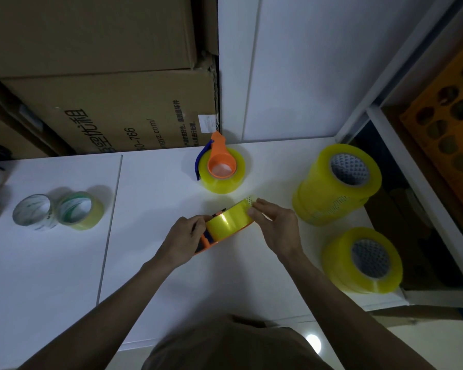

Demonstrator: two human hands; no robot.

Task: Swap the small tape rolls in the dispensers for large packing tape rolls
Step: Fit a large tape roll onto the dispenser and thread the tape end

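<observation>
Above the white desk (150, 263), the left hand (183, 243) grips an orange dispenser (211, 243) loaded with a yellow tape roll (229, 220), while the right hand (274, 224) fingers (253, 209) pinch its free end.

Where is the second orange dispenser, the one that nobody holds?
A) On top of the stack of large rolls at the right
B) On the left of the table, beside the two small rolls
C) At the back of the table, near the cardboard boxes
C: the free orange dispenser, already loaded with a yellow roll, stands at the back of the table just below the cardboard boxes.
</observation>
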